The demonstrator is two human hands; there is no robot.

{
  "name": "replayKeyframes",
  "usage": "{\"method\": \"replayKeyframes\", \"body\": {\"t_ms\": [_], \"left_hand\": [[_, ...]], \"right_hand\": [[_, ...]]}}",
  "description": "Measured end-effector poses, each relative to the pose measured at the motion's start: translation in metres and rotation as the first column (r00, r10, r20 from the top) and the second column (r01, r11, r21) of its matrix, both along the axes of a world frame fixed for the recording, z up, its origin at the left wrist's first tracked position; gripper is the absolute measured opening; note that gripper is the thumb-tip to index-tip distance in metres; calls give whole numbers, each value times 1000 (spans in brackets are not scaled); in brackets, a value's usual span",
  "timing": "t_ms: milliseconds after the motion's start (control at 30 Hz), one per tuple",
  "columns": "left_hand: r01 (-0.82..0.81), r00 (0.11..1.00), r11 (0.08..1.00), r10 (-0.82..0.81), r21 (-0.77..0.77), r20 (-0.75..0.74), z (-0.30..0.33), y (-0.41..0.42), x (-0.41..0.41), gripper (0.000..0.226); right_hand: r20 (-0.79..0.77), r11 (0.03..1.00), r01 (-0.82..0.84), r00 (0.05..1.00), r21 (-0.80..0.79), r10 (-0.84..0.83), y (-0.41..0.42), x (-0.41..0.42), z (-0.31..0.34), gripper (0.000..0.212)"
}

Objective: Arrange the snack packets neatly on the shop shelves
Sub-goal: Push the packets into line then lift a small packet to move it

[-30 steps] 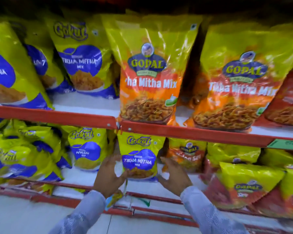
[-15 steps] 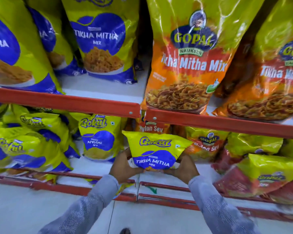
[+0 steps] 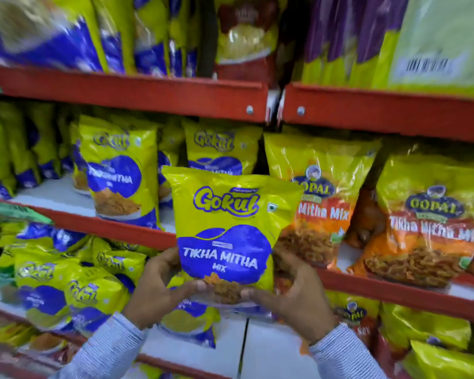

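I hold a yellow and blue Gokul Tikha Mitha Mix packet (image 3: 227, 231) upright in front of the middle shelf (image 3: 115, 228). My left hand (image 3: 159, 288) grips its lower left corner and my right hand (image 3: 293, 294) grips its lower right corner. The packet is raised off the shelves and covers part of the red shelf edge behind it. Larger Gokul packets (image 3: 118, 173) stand on the middle shelf to the left. An orange Gopal Mitha Mix packet (image 3: 329, 203) stands just right of the held one.
A second orange Gopal packet (image 3: 427, 228) stands at the right. Small Gokul packets (image 3: 58, 285) lie piled on the lower shelf at the left. The top shelf (image 3: 137, 91) carries blurred blue, red and purple packets. Bare white shelf board (image 3: 271, 348) shows below my hands.
Both hands lifted the Gokul packet from the lower shelf up to the middle shelf level. The view tilted upward, bringing the top shelf into sight.
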State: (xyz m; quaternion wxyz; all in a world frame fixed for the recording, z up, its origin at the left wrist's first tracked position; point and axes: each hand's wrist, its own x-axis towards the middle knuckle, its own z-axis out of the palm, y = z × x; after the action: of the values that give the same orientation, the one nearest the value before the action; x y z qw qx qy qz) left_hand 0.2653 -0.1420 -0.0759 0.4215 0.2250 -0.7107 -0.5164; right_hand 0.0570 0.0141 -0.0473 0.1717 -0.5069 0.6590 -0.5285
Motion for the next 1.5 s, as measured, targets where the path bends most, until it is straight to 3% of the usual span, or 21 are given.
{"method": "replayKeyframes", "body": {"t_ms": [133,267,400,467,533,633,700,767,833,900,1000,1100,1167,1233,1300,1367,1433,1500], "left_hand": [[-22,1000,997,21,-77,-13,25,-43,16,36],[-21,999,991,17,-129,-38,46,-87,9,33],[20,999,992,-23,-128,-24,58,-116,-16,58],[28,1000,996,-29,-87,-8,53,-123,-27,75],[40,999,998,-39,-48,29,44,-129,-35,72],[70,996,997,-69,-32,50,38,-132,-38,50],[65,998,997,-64,-38,14,42,-131,-36,69],[-71,997,982,71,-176,-11,55,-127,-31,92],[-261,960,834,275,-485,-45,78,-126,-31,82],[-328,921,618,379,-714,-96,106,-124,-41,58],[-272,877,403,478,-874,-52,139,-128,-64,45],[-169,744,248,667,-954,41,165,-138,-76,51],[-73,656,256,740,-964,147,183,-132,-75,40],[-21,577,375,762,-927,295,197,-126,-77,36],[-16,525,504,740,-864,422,202,-126,-81,35],[-35,497,543,738,-839,457,203,-131,-81,33],[-120,605,398,756,-910,251,195,-133,-77,36],[-247,734,293,679,-924,19,176,-140,-70,42]], "right_hand": [[-25,998,-25,999,-60,23,-46,28,35,65],[-42,997,0,999,-82,-3,-92,29,49,57],[-35,998,43,998,-53,-44,-124,17,57,45],[-11,998,68,998,-17,-69,-132,10,52,50],[-3,996,86,996,27,-86,-137,4,41,49],[-59,989,137,989,54,-133,-134,7,34,47],[-139,977,210,969,32,-203,-132,13,34,63],[-234,946,316,917,-68,-323,-125,25,45,75],[-387,893,341,812,-293,-437,-122,35,66,60],[-563,831,297,624,-470,-542,-132,33,91,45],[-751,842,344,391,-416,-531,-156,20,125,50],[-888,851,476,260,-224,-379,-169,13,146,55],[-933,850,500,202,-163,-298,-174,13,156,52],[-950,843,512,148,-164,-276,-175,12,163,45],[-956,861,498,191,-103,-225,-175,11,172,41],[-946,880,463,226,-105,-232,-178,5,172,40],[-943,873,456,180,-171,-279,-179,2,168,46],[-902,877,399,217,-267,-373,-175,3,154,56]]}}
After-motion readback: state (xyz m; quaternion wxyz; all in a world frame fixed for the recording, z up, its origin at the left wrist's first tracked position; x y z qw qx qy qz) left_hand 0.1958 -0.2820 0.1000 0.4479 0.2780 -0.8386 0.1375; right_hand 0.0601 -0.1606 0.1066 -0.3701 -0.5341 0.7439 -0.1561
